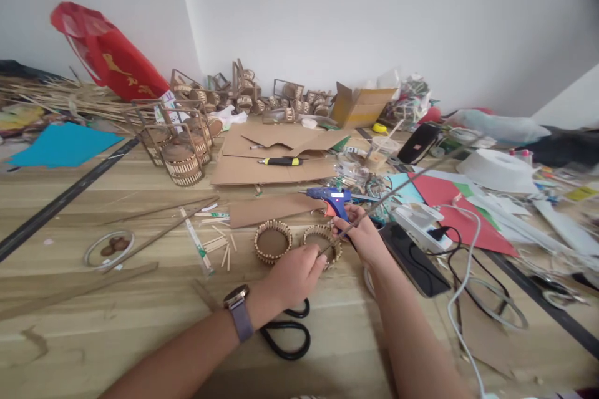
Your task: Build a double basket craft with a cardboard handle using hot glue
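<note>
Forearms (182,352) angled inward; left grip (294,275) pinching strip (397,191), right grip (365,238) round glue gun (333,195).

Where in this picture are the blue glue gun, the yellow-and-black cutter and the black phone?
Blue glue gun (327,193): head view, on its blue body.
Yellow-and-black cutter (282,162): head view, middle of its handle.
Black phone (423,277): head view, on its dark face.

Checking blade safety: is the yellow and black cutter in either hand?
No, the cutter lies on cardboard, apart from the left hand and right hand.
</note>
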A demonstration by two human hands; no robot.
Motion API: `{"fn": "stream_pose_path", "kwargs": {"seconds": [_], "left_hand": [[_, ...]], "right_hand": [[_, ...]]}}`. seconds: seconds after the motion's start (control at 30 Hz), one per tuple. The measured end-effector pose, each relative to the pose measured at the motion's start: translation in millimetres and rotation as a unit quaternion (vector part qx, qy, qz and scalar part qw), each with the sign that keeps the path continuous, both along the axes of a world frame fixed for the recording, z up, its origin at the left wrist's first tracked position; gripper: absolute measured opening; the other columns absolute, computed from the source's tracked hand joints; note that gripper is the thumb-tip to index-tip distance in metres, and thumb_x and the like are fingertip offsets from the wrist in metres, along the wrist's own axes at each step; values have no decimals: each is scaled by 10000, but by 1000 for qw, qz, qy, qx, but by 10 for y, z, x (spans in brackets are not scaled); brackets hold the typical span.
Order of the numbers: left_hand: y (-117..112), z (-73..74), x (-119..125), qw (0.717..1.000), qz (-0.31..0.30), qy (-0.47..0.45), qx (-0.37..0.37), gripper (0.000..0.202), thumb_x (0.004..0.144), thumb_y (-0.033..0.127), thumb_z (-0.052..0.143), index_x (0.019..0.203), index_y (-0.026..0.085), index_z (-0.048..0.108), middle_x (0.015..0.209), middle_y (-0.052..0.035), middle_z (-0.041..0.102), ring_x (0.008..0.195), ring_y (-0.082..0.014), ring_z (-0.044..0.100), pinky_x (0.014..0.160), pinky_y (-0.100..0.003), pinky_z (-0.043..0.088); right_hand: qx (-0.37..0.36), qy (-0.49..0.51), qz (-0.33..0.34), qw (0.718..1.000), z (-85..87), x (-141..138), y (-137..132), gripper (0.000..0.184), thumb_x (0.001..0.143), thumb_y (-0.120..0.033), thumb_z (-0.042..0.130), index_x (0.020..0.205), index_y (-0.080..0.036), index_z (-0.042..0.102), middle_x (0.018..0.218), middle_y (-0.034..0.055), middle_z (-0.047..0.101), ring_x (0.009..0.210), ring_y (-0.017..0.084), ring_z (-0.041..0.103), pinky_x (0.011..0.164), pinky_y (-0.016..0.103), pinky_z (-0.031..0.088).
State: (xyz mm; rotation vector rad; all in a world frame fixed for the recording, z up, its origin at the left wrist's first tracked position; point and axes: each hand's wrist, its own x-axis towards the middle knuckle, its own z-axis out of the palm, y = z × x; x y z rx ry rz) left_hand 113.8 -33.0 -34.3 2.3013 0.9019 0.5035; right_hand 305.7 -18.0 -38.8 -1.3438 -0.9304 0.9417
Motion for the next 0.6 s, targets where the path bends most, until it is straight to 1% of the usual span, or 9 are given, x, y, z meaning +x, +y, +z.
{"fn": "stream_pose_path", "kwargs": {"seconds": [0.1,0.17,0.27,0.37,0.43,0.5,0.6], "left_hand": [[41,103,-46,1000,17,-11,-14,276,1005,290,294,844,197,498,812,-78,679,797,-216,676,746,-326,514],[65,198,-103,997,32,-51,-55,291,1007,335,285,877,193,504,784,-68,689,753,-205,698,714,-315,534],[103,385,-229,977,55,-147,-148,347,993,430,296,887,182,515,772,-69,699,718,-199,726,661,-301,573],[139,603,-389,953,84,-213,-197,393,975,481,325,883,165,539,774,-74,698,719,-195,736,643,-289,598],[158,737,-506,942,107,-243,-205,395,965,489,359,890,154,553,754,-69,695,718,-190,736,656,-285,607],[174,839,-625,935,134,-264,-195,396,957,492,384,881,147,563,751,-67,696,698,-184,733,653,-282,611],[202,917,-798,933,173,-266,-169,400,948,504,406,871,146,568,799,-78,709,694,-185,734,644,-287,616]], "right_hand": [[16,9,-12,1000,33,9,-18,533,560,-473,849,894,-247,500,727,-67,603,570,119,592,570,274,525],[28,14,-24,999,60,23,-26,520,577,-464,841,896,-251,491,729,-72,605,559,110,585,570,266,520],[45,18,-43,998,86,47,-28,531,566,-462,847,884,-250,479,716,-77,603,553,101,575,566,252,507],[44,23,-51,997,94,56,-28,561,530,-478,862,876,-239,490,694,-72,604,543,102,569,539,243,493],[35,27,-50,998,101,46,-33,577,519,-486,869,881,-230,500,668,-68,605,538,105,567,522,236,485],[25,31,-44,998,119,25,-43,593,508,-496,876,880,-226,501,632,-69,601,524,105,560,506,229,476],[13,35,-29,999,157,-18,-57,614,494,-518,882,873,-226,497,595,-68,598,500,106,545,477,222,450]]}}
